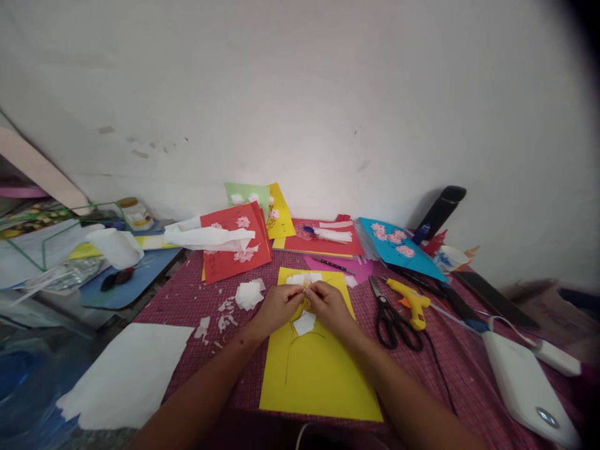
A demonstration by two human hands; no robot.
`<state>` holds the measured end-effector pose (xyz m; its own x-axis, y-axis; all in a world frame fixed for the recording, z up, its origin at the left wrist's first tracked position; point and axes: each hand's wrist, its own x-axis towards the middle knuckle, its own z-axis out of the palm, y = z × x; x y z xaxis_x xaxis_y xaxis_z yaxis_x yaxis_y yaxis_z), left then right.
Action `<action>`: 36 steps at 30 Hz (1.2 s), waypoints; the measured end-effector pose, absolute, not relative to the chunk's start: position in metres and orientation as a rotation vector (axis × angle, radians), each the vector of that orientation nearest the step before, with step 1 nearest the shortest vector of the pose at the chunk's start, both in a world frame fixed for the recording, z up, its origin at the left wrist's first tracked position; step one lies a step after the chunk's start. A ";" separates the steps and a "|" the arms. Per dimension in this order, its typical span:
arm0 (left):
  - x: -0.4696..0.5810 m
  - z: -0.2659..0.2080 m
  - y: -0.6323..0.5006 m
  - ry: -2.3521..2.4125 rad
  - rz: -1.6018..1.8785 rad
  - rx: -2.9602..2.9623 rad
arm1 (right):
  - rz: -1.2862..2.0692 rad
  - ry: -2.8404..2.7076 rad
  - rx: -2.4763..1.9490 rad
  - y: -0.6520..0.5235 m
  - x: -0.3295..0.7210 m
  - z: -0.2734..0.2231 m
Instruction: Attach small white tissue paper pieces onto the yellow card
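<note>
Over a yellow sheet [319,381], my left hand [282,306] and my right hand [330,305] meet with their fingertips pinched together. A small whitish bit, apparently paper, shows between the fingertips; the fingers hide most of it. Thin drawn lines run down the yellow sheet. One white paper piece [304,323] lies on it just below my hands, and more white pieces [315,276] lie along its top edge. Left of my left hand sits a small stack of white paper pieces [249,294], with torn scraps [227,322] beside it.
Black scissors [394,322] and a yellow glue gun [411,301] lie to the right, near a white box-like device [525,381]. A large white sheet [131,369] is at the left. Red [229,265] and blue [412,259] cards with pink paper flowers stand at the back.
</note>
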<state>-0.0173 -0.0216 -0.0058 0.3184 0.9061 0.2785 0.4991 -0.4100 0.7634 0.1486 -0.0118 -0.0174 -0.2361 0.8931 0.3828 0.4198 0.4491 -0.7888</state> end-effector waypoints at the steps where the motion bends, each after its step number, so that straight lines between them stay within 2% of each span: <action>1: -0.017 -0.005 -0.022 1.233 0.954 2.027 | 0.698 -1.833 -1.117 -0.012 0.148 -0.017; 24: -0.016 0.003 -0.024 1.256 0.928 1.917 | 0.865 -1.754 -1.097 -0.013 0.148 -0.019; 36: -0.016 -0.007 -0.022 1.305 0.975 2.115 | 0.739 -1.815 -1.131 -0.012 0.149 -0.021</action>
